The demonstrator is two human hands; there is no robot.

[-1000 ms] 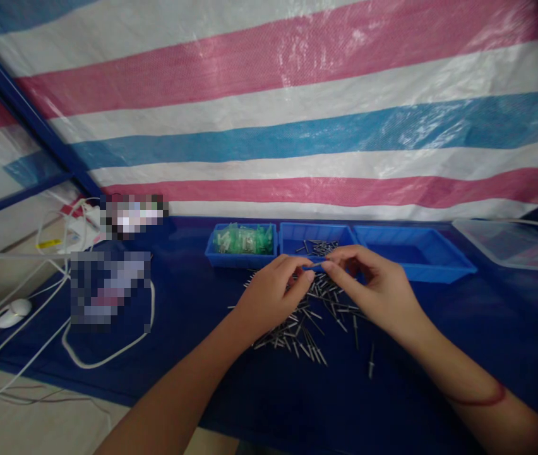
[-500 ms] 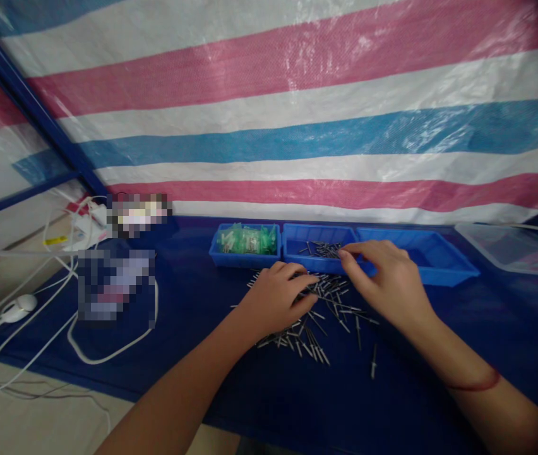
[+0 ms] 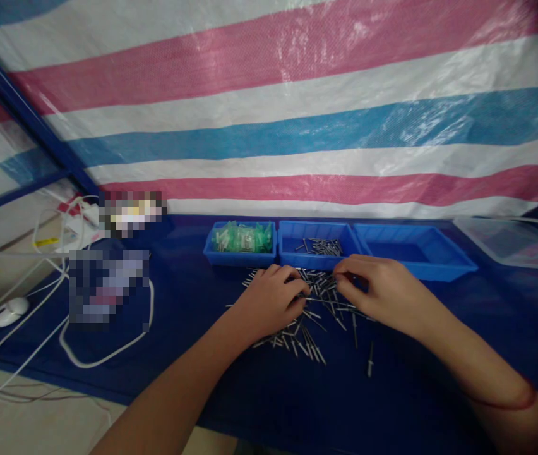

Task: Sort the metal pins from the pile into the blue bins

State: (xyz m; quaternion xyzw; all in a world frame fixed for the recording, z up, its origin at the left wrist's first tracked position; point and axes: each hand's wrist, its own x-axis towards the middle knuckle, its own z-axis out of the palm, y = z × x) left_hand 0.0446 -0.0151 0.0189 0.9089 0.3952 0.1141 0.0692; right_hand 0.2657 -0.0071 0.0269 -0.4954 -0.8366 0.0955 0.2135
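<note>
A pile of blind rivets (image 3: 314, 344), metal with thin shanks, is spread over the blue tabletop. My left hand (image 3: 273, 297) rests on the left part of the pile with its fingers curled; a blind rivet (image 3: 323, 301) sticks out to the right from its thumb and fingertips. At the pile's right side is my right hand (image 3: 382, 287), thumb and index fingertips nearly together; whatever is between them is too small to tell. Just behind the pile, the middle blue bin (image 3: 292, 258) has some rivets (image 3: 323, 246) inside.
To the left, another blue bin (image 3: 238, 259) holds green plastic packets (image 3: 245, 238). A longer blue bin (image 3: 439, 272) and a clear plastic lid (image 3: 501, 243) are on the right. White cables (image 3: 63, 335) lie at the left. Striped sheeting (image 3: 273, 139) hangs behind.
My right hand has come down from over the middle bin's right edge to the rivet pile. My left hand stays on the pile, and a rivet now shows at its fingertips.
</note>
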